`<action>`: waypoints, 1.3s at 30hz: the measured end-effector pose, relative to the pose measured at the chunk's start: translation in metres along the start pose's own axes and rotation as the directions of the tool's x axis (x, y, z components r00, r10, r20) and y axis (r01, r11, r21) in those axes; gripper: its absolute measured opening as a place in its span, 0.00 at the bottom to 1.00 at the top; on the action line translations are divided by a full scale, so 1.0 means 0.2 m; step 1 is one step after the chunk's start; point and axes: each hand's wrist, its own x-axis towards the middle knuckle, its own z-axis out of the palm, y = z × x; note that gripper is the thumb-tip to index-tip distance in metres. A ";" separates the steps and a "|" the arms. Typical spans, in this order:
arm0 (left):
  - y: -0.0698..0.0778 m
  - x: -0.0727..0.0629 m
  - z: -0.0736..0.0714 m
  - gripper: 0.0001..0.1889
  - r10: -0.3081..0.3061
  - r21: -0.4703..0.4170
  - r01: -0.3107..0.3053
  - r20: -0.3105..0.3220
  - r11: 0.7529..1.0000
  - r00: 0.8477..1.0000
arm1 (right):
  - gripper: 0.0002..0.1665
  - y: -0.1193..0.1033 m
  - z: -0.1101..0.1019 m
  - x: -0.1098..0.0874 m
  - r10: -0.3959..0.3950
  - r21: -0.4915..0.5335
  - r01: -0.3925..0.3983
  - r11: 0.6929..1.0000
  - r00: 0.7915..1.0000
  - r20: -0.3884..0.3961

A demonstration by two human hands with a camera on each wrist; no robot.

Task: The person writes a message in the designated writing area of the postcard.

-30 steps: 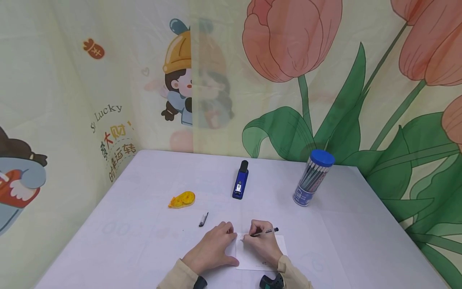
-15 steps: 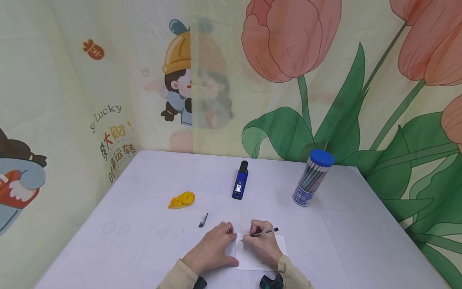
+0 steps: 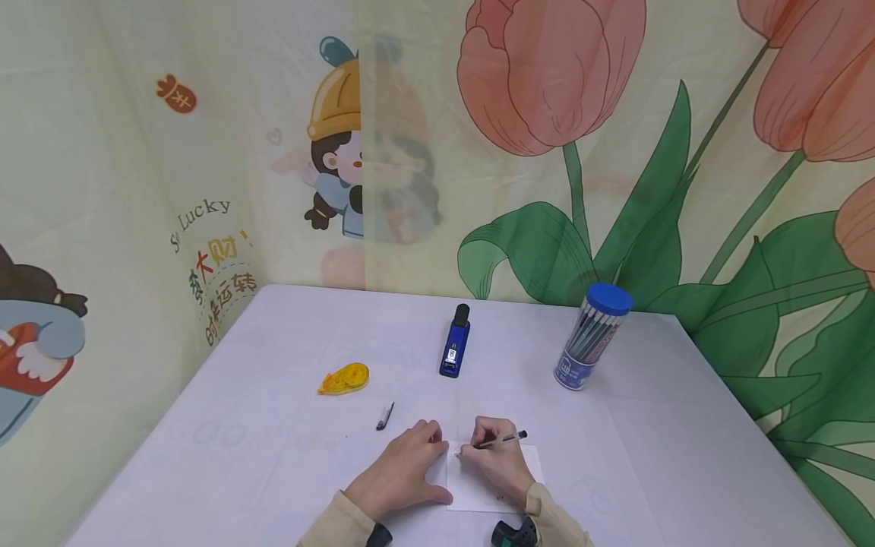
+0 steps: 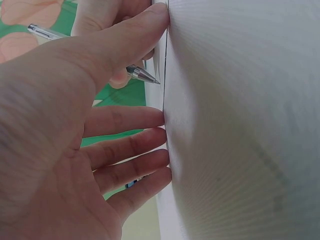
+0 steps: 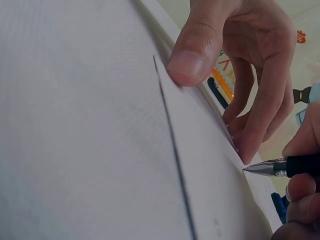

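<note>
A small white sheet of paper lies on the table before the person, with a few dark marks near its lower right. The right hand pinches a black-and-clear pen between thumb and fingers. In the right wrist view the metal tip of the pen meets the paper near its far edge. The left hand rests along the sheet's left side, its thumb at the lower corner. Its fingers are spread and touch down at their tips, as the left wrist view shows.
A pen cap lies beyond the left hand, with a yellow correction tape farther left. A blue stapler lies at the back middle. A blue-lidded tub of pencils stands at the back right. Printed curtains hang behind the table.
</note>
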 end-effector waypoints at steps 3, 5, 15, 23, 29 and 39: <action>0.00 0.00 0.00 0.34 -0.003 -0.004 0.003 0.002 1.000 1.000 | 0.13 -0.07 -0.01 -0.01 0.003 0.004 -0.003 1.000 1.000 0.012; 0.00 0.00 0.00 0.34 -0.006 -0.005 0.006 0.005 1.000 1.000 | 0.13 -0.12 -0.02 -0.02 0.008 0.006 -0.008 1.000 1.000 0.019; 0.00 0.00 0.00 0.34 -0.015 -0.002 0.015 0.012 1.000 1.000 | 0.14 0.00 0.00 0.00 0.028 0.004 -0.028 1.000 1.000 -0.009; 0.00 0.00 0.00 0.34 -0.009 0.006 0.009 0.019 1.000 1.000 | 0.14 0.02 -0.01 -0.01 -0.051 0.049 0.053 0.997 0.998 -0.040; 0.00 -0.01 0.00 0.33 -0.009 0.006 0.009 0.010 1.000 1.000 | 0.13 -0.15 -0.04 -0.03 0.005 0.036 -0.004 0.999 1.000 -0.031; 0.00 0.00 0.00 0.33 -0.005 0.016 0.005 0.007 1.000 1.000 | 0.14 -0.16 -0.04 -0.03 0.038 0.048 -0.037 0.998 0.999 -0.007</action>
